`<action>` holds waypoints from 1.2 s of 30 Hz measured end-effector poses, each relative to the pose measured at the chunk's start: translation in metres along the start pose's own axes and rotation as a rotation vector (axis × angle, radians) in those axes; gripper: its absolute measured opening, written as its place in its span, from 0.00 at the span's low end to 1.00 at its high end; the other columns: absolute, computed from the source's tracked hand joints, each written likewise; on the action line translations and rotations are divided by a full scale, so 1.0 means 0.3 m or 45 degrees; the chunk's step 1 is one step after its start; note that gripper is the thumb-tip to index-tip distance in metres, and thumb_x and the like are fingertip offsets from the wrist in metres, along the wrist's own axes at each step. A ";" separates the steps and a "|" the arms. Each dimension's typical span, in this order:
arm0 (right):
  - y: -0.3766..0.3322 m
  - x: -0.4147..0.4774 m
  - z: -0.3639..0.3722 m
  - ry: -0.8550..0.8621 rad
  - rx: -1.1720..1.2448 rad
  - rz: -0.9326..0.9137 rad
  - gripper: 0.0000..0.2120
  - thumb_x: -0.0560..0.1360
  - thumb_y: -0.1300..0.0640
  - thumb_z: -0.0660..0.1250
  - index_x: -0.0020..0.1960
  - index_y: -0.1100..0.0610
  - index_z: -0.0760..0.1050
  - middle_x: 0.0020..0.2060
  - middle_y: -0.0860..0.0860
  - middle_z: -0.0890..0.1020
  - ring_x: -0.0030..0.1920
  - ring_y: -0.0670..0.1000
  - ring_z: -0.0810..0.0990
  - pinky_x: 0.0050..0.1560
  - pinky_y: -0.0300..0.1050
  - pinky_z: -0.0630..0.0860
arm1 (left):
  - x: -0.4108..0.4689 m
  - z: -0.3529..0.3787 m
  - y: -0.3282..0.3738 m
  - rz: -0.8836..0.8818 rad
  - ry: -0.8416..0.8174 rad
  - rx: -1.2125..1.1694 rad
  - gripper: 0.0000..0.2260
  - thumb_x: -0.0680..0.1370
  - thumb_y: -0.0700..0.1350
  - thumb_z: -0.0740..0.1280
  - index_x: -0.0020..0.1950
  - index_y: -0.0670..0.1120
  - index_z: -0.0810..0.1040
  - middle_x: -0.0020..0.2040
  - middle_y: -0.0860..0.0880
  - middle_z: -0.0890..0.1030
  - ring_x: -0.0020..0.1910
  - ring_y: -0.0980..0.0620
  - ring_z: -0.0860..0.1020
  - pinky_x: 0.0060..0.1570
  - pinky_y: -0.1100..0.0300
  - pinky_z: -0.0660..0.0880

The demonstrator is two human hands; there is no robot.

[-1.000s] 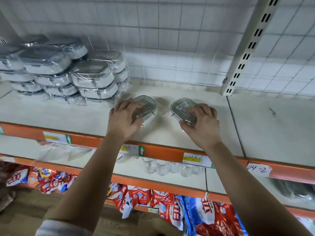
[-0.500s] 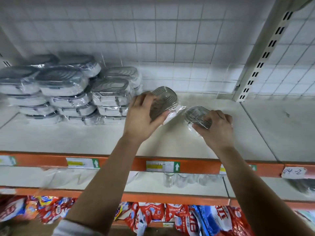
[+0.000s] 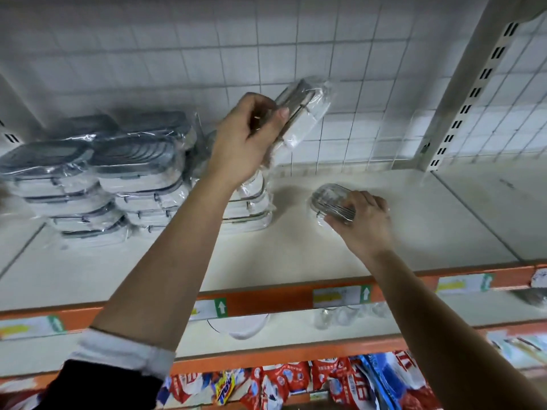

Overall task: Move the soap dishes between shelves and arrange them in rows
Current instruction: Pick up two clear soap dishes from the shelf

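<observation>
stacked soap dishes [image 3: 97, 179] left on shelf [image 3: 296, 261], one dish [image 3: 328, 199] right

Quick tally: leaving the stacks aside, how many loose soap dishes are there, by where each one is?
Lifted dish in left hand: 1
Resting dish on shelf, in right hand: 1
Total: 2

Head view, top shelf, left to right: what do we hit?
stacked soap dishes → left hand → lifted soap dish it grips → soap dish on the shelf → right hand gripping it → slotted upright
</observation>
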State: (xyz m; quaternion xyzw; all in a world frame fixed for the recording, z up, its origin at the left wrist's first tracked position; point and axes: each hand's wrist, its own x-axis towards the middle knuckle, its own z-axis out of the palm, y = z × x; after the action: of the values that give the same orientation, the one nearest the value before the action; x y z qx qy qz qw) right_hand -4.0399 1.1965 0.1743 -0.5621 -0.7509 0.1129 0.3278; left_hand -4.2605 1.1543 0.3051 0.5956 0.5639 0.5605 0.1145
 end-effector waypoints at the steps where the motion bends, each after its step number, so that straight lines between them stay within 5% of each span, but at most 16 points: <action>1: -0.005 -0.002 0.004 0.013 -0.002 0.004 0.20 0.68 0.48 0.77 0.53 0.58 0.77 0.53 0.54 0.80 0.62 0.63 0.70 0.54 0.55 0.72 | 0.006 -0.006 -0.004 0.023 -0.008 0.011 0.13 0.79 0.55 0.67 0.54 0.45 0.77 0.44 0.53 0.80 0.39 0.59 0.78 0.36 0.63 0.75; 7: -0.003 -0.007 0.024 0.061 0.000 -0.002 0.20 0.67 0.48 0.78 0.52 0.58 0.77 0.52 0.54 0.80 0.61 0.63 0.71 0.54 0.56 0.73 | 0.078 -0.067 -0.083 0.162 -0.118 0.589 0.23 0.78 0.59 0.67 0.64 0.44 0.75 0.59 0.41 0.77 0.62 0.42 0.72 0.57 0.53 0.70; 16: 0.004 -0.001 0.040 0.081 -0.017 -0.010 0.20 0.66 0.48 0.78 0.51 0.57 0.77 0.51 0.53 0.81 0.59 0.63 0.72 0.54 0.58 0.74 | 0.179 -0.138 -0.203 0.096 -0.340 0.998 0.24 0.79 0.59 0.64 0.67 0.43 0.73 0.64 0.38 0.73 0.66 0.38 0.66 0.63 0.47 0.65; 25: 0.017 -0.001 0.039 0.091 -0.023 -0.059 0.20 0.67 0.47 0.78 0.50 0.58 0.77 0.49 0.53 0.81 0.59 0.63 0.73 0.52 0.58 0.75 | 0.300 -0.219 -0.198 -0.104 -0.654 0.956 0.23 0.77 0.50 0.72 0.70 0.45 0.73 0.68 0.42 0.74 0.65 0.42 0.72 0.58 0.56 0.67; 36: 0.022 -0.004 0.050 0.105 -0.007 -0.050 0.21 0.66 0.49 0.79 0.51 0.59 0.77 0.50 0.54 0.80 0.60 0.65 0.72 0.53 0.58 0.73 | 0.303 -0.193 -0.237 -0.033 -0.518 0.980 0.23 0.77 0.44 0.73 0.71 0.47 0.75 0.70 0.43 0.75 0.68 0.41 0.72 0.67 0.54 0.68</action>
State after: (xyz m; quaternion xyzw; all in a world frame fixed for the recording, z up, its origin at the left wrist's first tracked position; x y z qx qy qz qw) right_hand -4.0438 1.2006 0.1590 -0.5525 -0.7478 0.0809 0.3591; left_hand -4.3695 1.2224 0.3194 0.6861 0.7051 0.1790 0.0000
